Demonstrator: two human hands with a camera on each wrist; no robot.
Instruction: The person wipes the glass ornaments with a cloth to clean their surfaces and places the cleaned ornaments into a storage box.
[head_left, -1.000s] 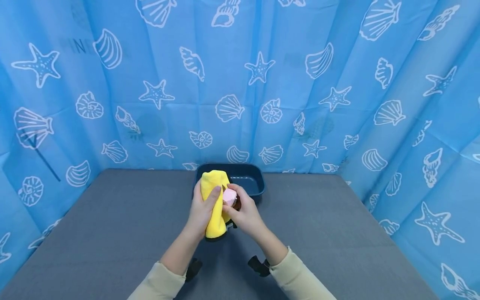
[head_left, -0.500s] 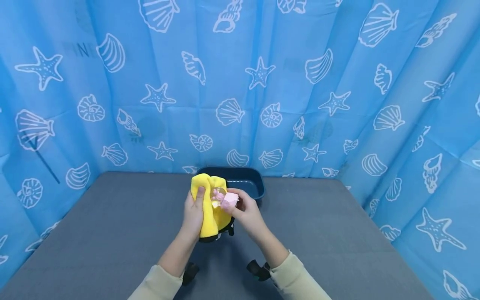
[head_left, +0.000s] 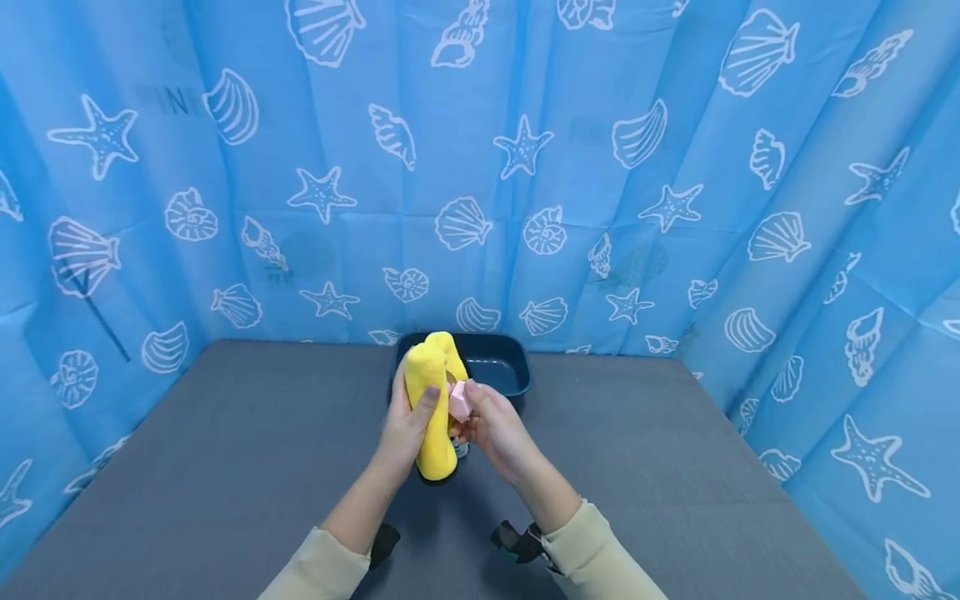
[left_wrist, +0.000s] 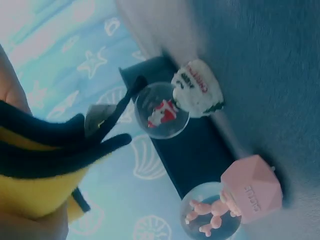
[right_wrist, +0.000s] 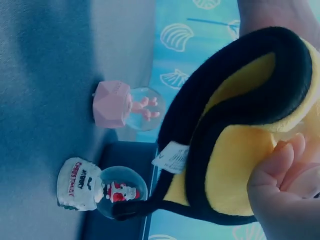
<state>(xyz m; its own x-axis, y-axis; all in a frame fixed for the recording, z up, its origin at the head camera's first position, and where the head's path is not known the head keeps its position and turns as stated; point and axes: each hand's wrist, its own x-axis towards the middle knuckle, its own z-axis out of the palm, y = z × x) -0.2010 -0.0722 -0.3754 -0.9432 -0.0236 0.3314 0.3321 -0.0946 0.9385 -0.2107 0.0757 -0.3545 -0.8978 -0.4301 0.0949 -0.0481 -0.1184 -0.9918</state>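
Observation:
My left hand (head_left: pixel 401 421) grips a folded yellow cloth (head_left: pixel 429 408) with black edging, raised in front of me and wrapped about a clear globe. By its pink faceted base (head_left: pixel 459 402), my right hand (head_left: pixel 501 429) holds that snow globe against the cloth. In the right wrist view the cloth and fingers hide most of it. Two more snow globes stand upright below, largely covered in the head view. One, a pink-based globe (left_wrist: pixel 252 190), contains a pink balloon dog. The other, a white-based globe (left_wrist: pixel 197 90) with Christmas lettering, contains a red-and-white figure.
A dark blue rectangular tray (head_left: pixel 510 383) lies at the back of the grey table (head_left: pixel 637 467), behind the hands. A blue curtain (head_left: pixel 570 167) with white shell and starfish prints hangs beyond and along the sides.
Half a second ago the globe's clear ball with pink shapes inside showed beside the cloth; now the cloth covers it. My left hand has moved right toward the base, and my right fingers have shifted.

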